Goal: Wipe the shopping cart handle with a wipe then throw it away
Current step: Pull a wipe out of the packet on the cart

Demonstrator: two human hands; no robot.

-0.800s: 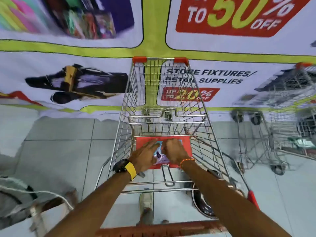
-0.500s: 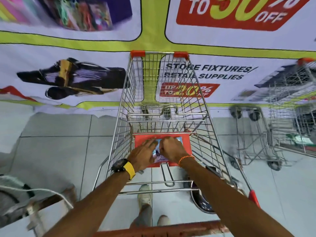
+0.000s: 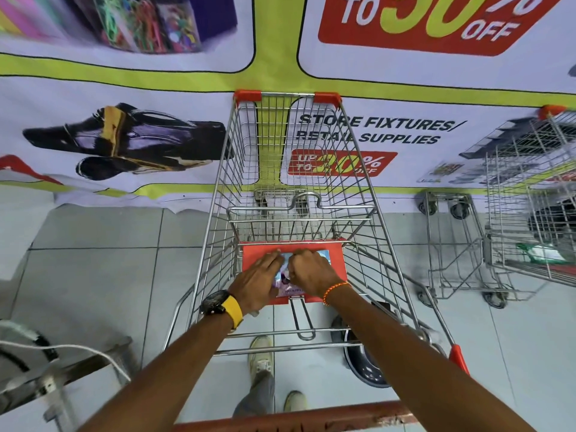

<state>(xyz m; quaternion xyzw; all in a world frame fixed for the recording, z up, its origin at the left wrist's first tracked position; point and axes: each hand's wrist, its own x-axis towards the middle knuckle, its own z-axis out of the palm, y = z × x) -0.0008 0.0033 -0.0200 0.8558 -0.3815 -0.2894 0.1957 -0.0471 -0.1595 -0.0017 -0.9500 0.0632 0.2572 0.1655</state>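
1. The left hand [image 3: 256, 281] lies palm-down on a glossy wipes packet [image 3: 288, 277], fingers spread flat and pressing its left part; a black watch with a yellow strap [image 3: 225, 308] sits on that wrist.
2. The right hand [image 3: 311, 271] is curled right beside it, its fingertips pinched at the top of the packet near the middle. Whether they have hold of a flap or of a wipe cannot be told. An orange beaded bracelet [image 3: 335, 290] circles the right wrist.
3. The two hands are close together, nearly touching, both on the packet; no loose wipe shows.
4. The packet rests on the red child-seat flap [image 3: 335, 255] inside the shopping cart [image 3: 299, 169], at the near end of the wire basket.
5. The cart handle [image 3: 290, 417], a worn reddish bar, crosses the bottom edge of the view below both forearms, and neither hand touches it.
6. Through the cart's lower frame show the person's light shoes [image 3: 261, 353] on the grey tiled floor [image 3: 93, 275].
7. A second wire cart [image 3: 530, 213] stands to the right, well apart.
8. A printed sale banner [image 3: 124, 135] hangs behind the carts, showing shoes and discount signs.
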